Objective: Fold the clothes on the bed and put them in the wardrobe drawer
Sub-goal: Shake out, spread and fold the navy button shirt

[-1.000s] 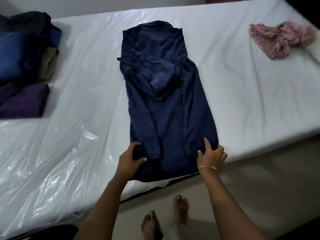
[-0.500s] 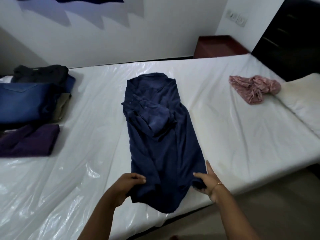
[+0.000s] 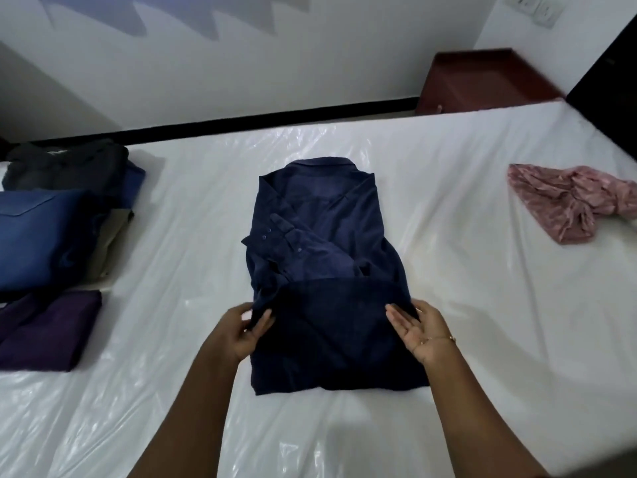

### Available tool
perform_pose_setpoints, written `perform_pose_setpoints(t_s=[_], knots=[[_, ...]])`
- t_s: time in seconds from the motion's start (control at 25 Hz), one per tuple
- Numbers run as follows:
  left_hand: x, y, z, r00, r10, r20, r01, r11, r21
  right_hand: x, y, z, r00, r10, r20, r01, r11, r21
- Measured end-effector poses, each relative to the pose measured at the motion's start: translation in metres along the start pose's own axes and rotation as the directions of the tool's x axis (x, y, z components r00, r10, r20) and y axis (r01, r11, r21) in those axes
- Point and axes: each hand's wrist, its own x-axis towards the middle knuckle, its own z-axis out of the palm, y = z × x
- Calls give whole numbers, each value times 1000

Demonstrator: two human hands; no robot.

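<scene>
A navy button-up shirt [image 3: 324, 236] lies in the middle of the plastic-covered bed [image 3: 465, 305], collar at the far end, sleeves folded across it. Its bottom part is doubled up over the body. My left hand [image 3: 246, 331] pinches the left corner of that folded hem. My right hand [image 3: 418, 331] holds the right corner, thumb under the cloth and palm turned up. A crumpled pink garment [image 3: 568, 201] lies unfolded at the right.
Folded clothes sit at the left: a dark grey one [image 3: 65, 165], a blue one [image 3: 44, 236] and a purple one [image 3: 48, 331]. A dark red bedside cabinet [image 3: 482, 81] stands beyond the bed. A black wardrobe edge [image 3: 610, 74] shows at the far right.
Both hands took the shirt's hem at the near bed edge and carried it up over the shirt's middle. The view has tilted upward toward the wall.
</scene>
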Motion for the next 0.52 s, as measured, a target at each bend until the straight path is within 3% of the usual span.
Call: perform_pose_setpoints(t_s=[0.08, 0.12, 0.16, 0.2, 0.24, 0.28, 0.32, 0.36, 0.44, 0.48, 0.52], knots=[[27, 0, 7, 999, 33, -35, -38, 987, -155, 30, 2, 3, 995, -84, -57, 73, 983, -167], [39, -5, 11, 994, 81, -66, -88, 991, -99, 40, 5, 5, 983, -161, -93, 124, 939, -320], [49, -13, 13, 978, 154, -141, -144, 986, 80, 46, 11, 5, 956, -265, -122, 176, 858, -483], [58, -25, 11, 940, 267, -212, -179, 916, 360, 51, 20, 2, 907, -401, -130, 230, 728, -646], [63, -37, 6, 880, 414, -234, -194, 762, 618, 54, 30, -1, 824, -562, -70, 309, 550, -776], [64, -47, 1, 830, 524, -193, -180, 579, 795, 54, 42, -5, 718, -689, 96, 430, 331, -840], [62, -54, -3, 808, 575, -131, -155, 421, 894, 53, 56, -8, 609, -725, 322, 556, 101, -825], [60, -58, -5, 808, 587, -53, -147, 288, 946, 50, 71, -9, 527, -671, 522, 647, -81, -758], [56, -59, -3, 864, 496, 82, -139, 79, 987, 43, 95, -8, 480, -450, 753, 682, -349, -643], [52, -60, 1, 905, 409, 116, -142, 34, 989, 42, 104, -7, 468, -355, 809, 659, -470, -587], [48, -59, 6, 943, 309, 122, -150, 69, 986, 41, 109, -7, 454, -292, 842, 641, -548, -537]])
